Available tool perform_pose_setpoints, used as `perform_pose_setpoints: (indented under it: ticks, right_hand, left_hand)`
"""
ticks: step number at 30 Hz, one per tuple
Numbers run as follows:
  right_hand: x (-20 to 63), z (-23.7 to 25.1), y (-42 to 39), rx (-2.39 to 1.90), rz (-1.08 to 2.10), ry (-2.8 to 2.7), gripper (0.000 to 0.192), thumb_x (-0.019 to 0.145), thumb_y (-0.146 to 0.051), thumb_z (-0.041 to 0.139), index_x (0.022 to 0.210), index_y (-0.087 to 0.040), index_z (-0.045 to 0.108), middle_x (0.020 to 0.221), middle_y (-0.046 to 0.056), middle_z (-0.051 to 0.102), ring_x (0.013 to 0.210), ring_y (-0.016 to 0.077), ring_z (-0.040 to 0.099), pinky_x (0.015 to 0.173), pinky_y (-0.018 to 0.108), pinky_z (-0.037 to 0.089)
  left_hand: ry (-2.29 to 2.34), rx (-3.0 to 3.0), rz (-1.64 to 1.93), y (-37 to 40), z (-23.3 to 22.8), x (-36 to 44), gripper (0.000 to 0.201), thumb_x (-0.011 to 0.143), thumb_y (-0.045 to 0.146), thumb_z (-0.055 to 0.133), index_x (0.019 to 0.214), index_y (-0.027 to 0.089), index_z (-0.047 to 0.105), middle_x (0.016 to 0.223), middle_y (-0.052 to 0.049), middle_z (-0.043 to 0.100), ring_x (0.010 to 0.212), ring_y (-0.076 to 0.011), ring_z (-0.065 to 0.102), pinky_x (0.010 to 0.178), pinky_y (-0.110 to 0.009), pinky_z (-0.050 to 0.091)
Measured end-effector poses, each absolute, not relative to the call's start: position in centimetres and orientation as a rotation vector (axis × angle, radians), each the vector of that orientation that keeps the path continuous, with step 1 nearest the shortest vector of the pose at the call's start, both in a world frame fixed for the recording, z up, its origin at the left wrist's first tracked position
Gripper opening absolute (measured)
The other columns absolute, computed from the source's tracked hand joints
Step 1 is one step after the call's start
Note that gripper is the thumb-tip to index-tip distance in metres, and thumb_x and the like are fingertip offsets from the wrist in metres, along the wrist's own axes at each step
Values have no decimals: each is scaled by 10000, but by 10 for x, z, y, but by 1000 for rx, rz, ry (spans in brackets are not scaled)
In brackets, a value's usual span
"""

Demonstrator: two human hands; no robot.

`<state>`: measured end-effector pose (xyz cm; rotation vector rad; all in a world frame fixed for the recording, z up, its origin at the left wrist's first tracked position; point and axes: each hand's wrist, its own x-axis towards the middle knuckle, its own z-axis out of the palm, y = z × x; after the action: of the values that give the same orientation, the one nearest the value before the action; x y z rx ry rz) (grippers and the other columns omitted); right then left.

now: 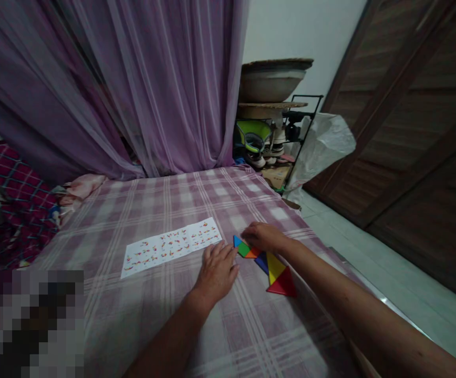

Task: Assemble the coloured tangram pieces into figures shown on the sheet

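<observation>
Flat coloured tangram pieces lie joined in a slanting row on the checked bedspread. A light blue piece (236,241) and a green piece (244,249) form the far end. An orange piece (254,253) and a dark blue piece (263,262) follow, then a yellow piece (275,270) and a red triangle (283,284) nearest me. My right hand (265,236) is closed, its bent fingers down beside the far pieces; whatever they grip is hidden. My left hand (217,270) rests palm down with fingers apart, left of the row, fingertips near a printed pattern sheet (153,255).
The bed is covered by a purple-and-white checked bedspread (149,310). Purple curtains (165,89) hang behind it. At the back right stands a rack (310,123) with shoes and a large basin (273,84). A wooden door (417,121) is at right.
</observation>
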<state>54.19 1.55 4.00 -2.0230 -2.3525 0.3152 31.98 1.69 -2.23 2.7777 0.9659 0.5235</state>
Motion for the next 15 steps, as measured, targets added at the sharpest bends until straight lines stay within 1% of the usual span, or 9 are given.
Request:
perform_pose_setpoints:
  ticks: [5,9,13,15]
  right_hand:
    - [547,38,15,-2043,327,-2315,332,878,-217,562,1168,-258,720,1129,73,715,1018,212,663,855,254,467]
    - [545,37,14,-2009,324,-2321,320,878,-221,556,1142,-255,733,1101,81,718,978,212,674,838,263,477]
    - [543,34,13,-1924,321,-2368,313,879,-222,538,1114,-225,745,1042,102,724,927,214,688,813,271,492]
    - [545,30,14,-1906,326,-2384,335,885,-214,509,1130,-225,736,1063,105,715,926,215,691,807,277,502]
  left_hand:
    - [958,2809,545,19,-23,320,410,961,308,502,1369,270,522,1391,-47,585,1373,-277,419,1158,-536,267]
    - [961,2792,523,17,-22,320,411,962,311,496,1371,272,518,1398,-42,579,1377,-277,410,1160,-543,255]
    - [960,2762,508,14,-20,319,420,967,361,494,1377,273,504,1409,-34,568,1383,-275,397,1166,-540,244]
    - [956,2754,503,13,-19,318,445,962,390,502,1392,276,481,1413,-28,561,1384,-261,392,1171,-525,246]
